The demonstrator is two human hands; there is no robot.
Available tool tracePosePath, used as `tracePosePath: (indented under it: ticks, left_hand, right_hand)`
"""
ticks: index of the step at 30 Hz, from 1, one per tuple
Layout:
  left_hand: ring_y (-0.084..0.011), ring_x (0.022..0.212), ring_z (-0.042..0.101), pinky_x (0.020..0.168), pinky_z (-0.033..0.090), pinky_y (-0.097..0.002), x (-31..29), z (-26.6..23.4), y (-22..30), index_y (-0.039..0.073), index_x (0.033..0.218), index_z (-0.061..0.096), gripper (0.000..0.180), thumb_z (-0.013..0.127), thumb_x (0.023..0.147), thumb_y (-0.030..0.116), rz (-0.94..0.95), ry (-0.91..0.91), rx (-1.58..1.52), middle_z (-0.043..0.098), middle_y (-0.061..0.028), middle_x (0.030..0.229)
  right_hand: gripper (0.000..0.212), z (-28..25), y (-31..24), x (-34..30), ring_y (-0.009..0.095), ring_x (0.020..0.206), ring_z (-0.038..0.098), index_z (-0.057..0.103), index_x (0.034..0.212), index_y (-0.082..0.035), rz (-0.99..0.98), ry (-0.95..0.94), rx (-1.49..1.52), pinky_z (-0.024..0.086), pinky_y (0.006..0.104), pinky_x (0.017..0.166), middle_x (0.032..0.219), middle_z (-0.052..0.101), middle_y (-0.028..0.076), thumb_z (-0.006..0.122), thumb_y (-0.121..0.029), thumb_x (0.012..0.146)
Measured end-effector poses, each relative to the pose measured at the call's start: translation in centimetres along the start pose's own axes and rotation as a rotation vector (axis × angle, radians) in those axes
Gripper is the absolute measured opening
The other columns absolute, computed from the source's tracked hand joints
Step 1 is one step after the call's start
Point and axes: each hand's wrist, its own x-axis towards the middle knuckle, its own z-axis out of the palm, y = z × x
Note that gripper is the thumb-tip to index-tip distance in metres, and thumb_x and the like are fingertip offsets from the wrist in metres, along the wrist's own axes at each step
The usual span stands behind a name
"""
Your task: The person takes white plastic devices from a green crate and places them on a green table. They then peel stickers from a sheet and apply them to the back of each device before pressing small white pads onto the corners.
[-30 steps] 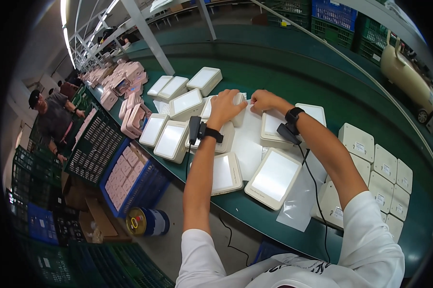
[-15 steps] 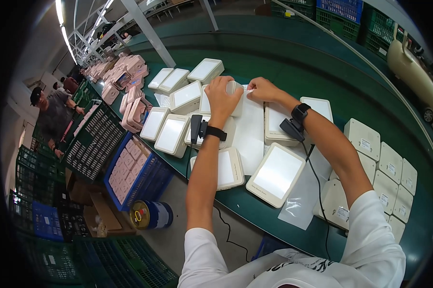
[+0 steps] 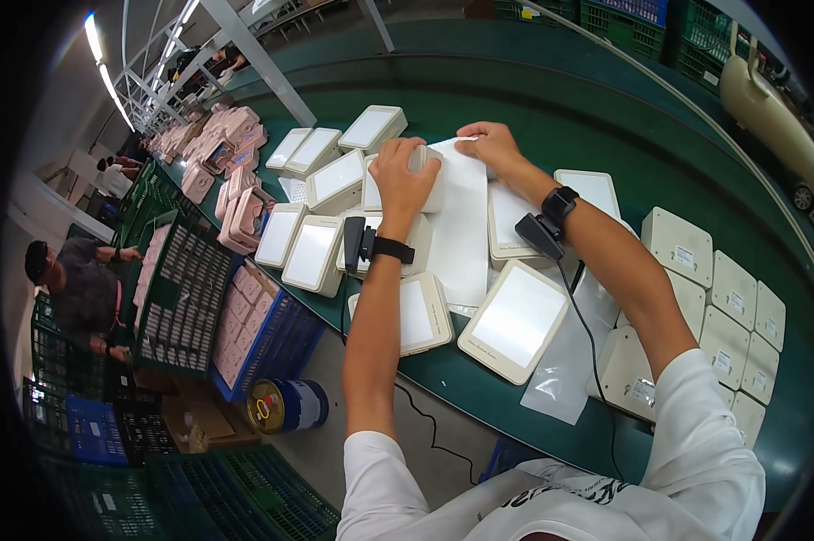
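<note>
My left hand point(image 3: 405, 180) is curled over a cream box-shaped device point(image 3: 432, 185) with a white front panel, gripping it at the far side of the table. Just to its right, my right hand point(image 3: 495, 149) pinches the far edge of a long white sheet point(image 3: 461, 221). The sheet runs toward me between the devices. To the right of the sheet lies a cream device point(image 3: 509, 225), and nearer me a flat white-panelled device point(image 3: 515, 322) sits tilted. Another device point(image 3: 425, 314) lies below my left wrist. Each wrist wears a black strap with a small black unit.
Cream devices lie back-up point(image 3: 682, 248) at the right, beside a clear plastic sheet point(image 3: 560, 388). Pink devices point(image 3: 236, 135) are heaped far left. Left of the table, a person point(image 3: 78, 288) holds a green crate point(image 3: 183, 298) over a blue crate point(image 3: 272, 343). A blue drum point(image 3: 303, 406) stands nearby.
My right hand has moved away from me, drawing the white sheet's far end with it. My left hand stays on the device. The person at left has shifted with the green crate.
</note>
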Motion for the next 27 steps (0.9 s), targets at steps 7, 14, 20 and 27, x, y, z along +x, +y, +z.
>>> tracePosePath:
  ticks: [7, 14, 20, 27]
  left_hand:
    - [-0.0287, 0.111, 0.058, 0.100, 0.034, -0.0467, -0.1, 0.0, 0.0, 0.008, 0.105, 0.070, 0.032, 0.070, 0.076, 0.022, -0.016, 0.030, -0.015, 0.065, -0.0099, 0.110]
    - [-0.0317, 0.108, 0.061, 0.097, 0.042, -0.0444, -0.6, 0.9, 0.0, 0.007, 0.109, 0.070, 0.035, 0.069, 0.078, 0.023, 0.094, 0.003, 0.112, 0.068, -0.0124, 0.111]
    - [-0.0323, 0.105, 0.064, 0.092, 0.049, -0.0425, -1.1, 2.8, -1.1, 0.005, 0.113, 0.069, 0.038, 0.073, 0.080, 0.023, 0.261, -0.269, 0.080, 0.069, -0.0156, 0.112]
    - [-0.0251, 0.107, 0.066, 0.094, 0.050, -0.0379, -0.2, -2.9, 9.4, 0.004, 0.118, 0.067, 0.032, 0.056, 0.102, 0.029, -0.041, -0.312, -0.544, 0.070, -0.0118, 0.116]
  right_hand:
    - [0.029, 1.5, -2.8, 0.2, 0.015, 0.085, 0.066, 0.067, 0.109, 0.000, -0.003, 0.200, 0.369, 0.055, 0.0285, 0.074, 0.098, 0.070, 0.010, 0.078, -0.008, 0.083]
    - [0.028, -2.5, -11.3, -1.4, 0.015, 0.087, 0.065, 0.064, 0.108, 0.001, -0.247, 0.319, 0.516, 0.054, 0.0282, 0.075, 0.100, 0.068, 0.008, 0.077, -0.008, 0.084]
    - [0.023, -8.1, -19.9, -10.8, 0.009, 0.084, 0.061, 0.063, 0.108, -0.003, -0.773, 0.273, 0.229, 0.051, 0.0227, 0.074, 0.097, 0.064, 0.002, 0.075, -0.013, 0.090]
    - [0.025, -14.6, -25.2, -24.9, 0.006, 0.078, 0.064, 0.061, 0.110, -0.002, -0.856, 0.218, 0.087, 0.052, 0.0185, 0.064, 0.093, 0.067, 0.004, 0.072, -0.019, 0.094]
